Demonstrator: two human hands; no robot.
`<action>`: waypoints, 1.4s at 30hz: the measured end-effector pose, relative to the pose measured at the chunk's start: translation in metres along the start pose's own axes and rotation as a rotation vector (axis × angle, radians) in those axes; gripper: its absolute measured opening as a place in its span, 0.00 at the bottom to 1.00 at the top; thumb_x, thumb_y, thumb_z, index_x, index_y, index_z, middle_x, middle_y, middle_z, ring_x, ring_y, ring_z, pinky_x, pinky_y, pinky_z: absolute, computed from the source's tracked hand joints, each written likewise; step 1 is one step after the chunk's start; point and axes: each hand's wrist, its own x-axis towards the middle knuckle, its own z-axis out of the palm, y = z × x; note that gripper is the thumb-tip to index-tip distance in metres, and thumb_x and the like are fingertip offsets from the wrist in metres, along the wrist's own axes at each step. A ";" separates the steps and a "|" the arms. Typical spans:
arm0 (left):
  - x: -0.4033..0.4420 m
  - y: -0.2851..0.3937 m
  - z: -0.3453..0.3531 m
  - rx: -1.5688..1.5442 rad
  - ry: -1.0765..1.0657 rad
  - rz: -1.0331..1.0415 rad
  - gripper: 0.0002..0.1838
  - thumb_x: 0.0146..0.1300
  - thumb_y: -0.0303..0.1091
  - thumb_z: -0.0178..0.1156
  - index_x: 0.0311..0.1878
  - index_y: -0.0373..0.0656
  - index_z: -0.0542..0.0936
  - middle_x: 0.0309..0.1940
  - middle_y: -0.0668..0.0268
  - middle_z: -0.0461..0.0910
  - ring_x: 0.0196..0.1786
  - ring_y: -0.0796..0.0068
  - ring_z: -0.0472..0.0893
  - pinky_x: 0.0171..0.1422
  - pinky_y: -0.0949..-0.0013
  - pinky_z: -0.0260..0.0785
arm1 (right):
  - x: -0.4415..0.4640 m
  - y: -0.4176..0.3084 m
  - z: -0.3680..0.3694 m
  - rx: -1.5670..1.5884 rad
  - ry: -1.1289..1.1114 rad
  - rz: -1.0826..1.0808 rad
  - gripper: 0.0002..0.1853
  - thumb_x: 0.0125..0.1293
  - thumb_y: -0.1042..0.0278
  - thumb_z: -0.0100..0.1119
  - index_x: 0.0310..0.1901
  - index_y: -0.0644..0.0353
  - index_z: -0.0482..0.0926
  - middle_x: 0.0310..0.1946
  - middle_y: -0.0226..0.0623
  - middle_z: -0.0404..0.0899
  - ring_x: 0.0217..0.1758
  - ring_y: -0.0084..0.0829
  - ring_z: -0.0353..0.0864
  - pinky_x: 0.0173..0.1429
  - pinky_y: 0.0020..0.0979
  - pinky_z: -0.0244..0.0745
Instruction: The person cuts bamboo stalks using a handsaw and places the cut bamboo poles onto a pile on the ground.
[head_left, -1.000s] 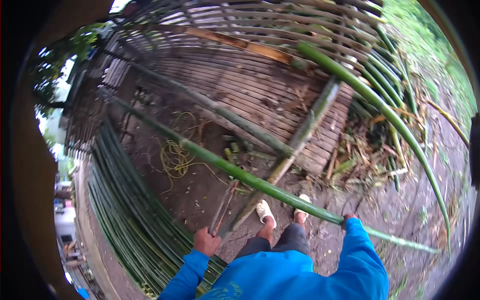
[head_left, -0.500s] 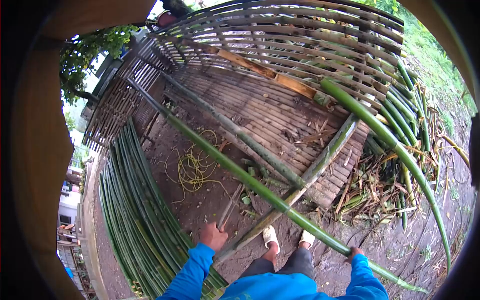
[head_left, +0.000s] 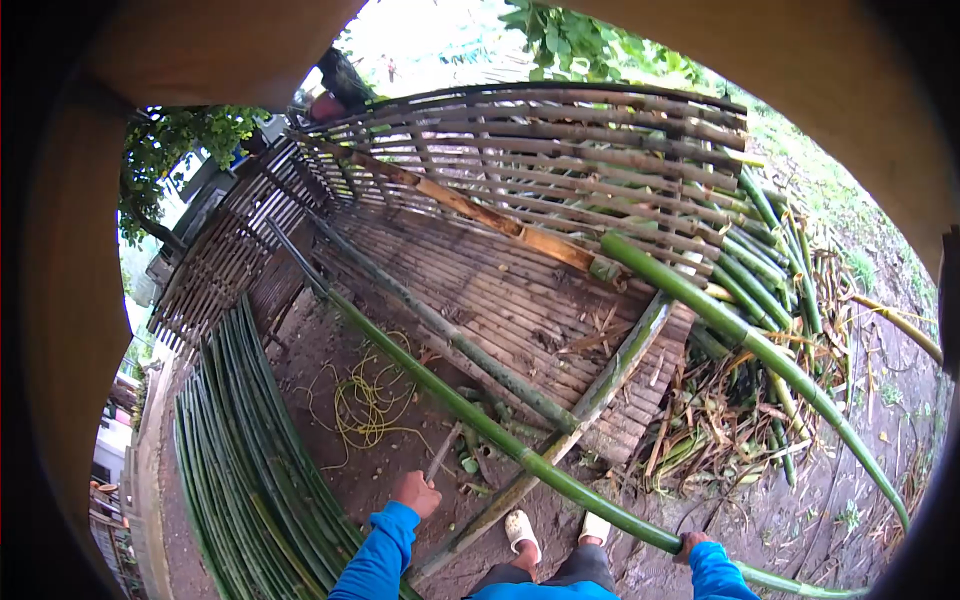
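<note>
My left hand (head_left: 416, 494) is closed around a long-bladed knife (head_left: 443, 452), like a machete, its blade pointing up and away from me; the handle is hidden in my fist. On the other side, my right hand (head_left: 692, 546) grips a long green bamboo pole (head_left: 470, 413) near its closer end. The pole runs diagonally away to the upper left. It crosses over a weathered bamboo crosspiece (head_left: 510, 497) just beyond my feet. A second, mottled pole (head_left: 450, 333) rests with its near end on that crosspiece.
Long green bamboo strips (head_left: 250, 460) lie in a row at left. Tangled yellow rope (head_left: 370, 405) is on the muddy ground. A slatted bamboo platform (head_left: 480, 265) with slatted sides stands ahead. At right are a thick curved bamboo (head_left: 765, 350) and piled cut bamboo with dry husks (head_left: 690, 420).
The view has tilted up, so the platform and poles sit lower and slightly left. Both hands keep their holds, on the knife and the bamboo pole.
</note>
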 end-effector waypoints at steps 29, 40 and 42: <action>-0.109 -0.024 0.057 -0.564 -0.090 0.245 0.13 0.48 0.30 0.63 0.20 0.42 0.66 0.14 0.66 0.64 0.18 0.74 0.66 0.23 0.66 0.60 | 0.023 -0.193 -0.121 0.006 0.271 0.215 0.18 0.44 0.65 0.59 0.39 0.59 0.82 0.42 0.46 0.80 0.48 0.41 0.80 0.52 0.36 0.75; -0.027 -0.024 0.151 -0.407 -0.034 0.505 0.10 0.49 0.28 0.57 0.20 0.42 0.65 0.12 0.60 0.66 0.16 0.62 0.69 0.24 0.59 0.63 | 0.022 -0.185 -0.118 0.011 0.278 0.164 0.15 0.47 0.64 0.59 0.37 0.61 0.83 0.39 0.48 0.81 0.45 0.42 0.81 0.49 0.37 0.77; -0.025 -0.025 0.154 -0.420 -0.045 0.484 0.09 0.49 0.28 0.57 0.20 0.41 0.66 0.13 0.60 0.66 0.16 0.61 0.69 0.25 0.58 0.64 | 0.022 -0.187 -0.119 0.002 0.272 0.168 0.14 0.48 0.65 0.58 0.36 0.61 0.83 0.38 0.48 0.81 0.45 0.43 0.81 0.49 0.37 0.77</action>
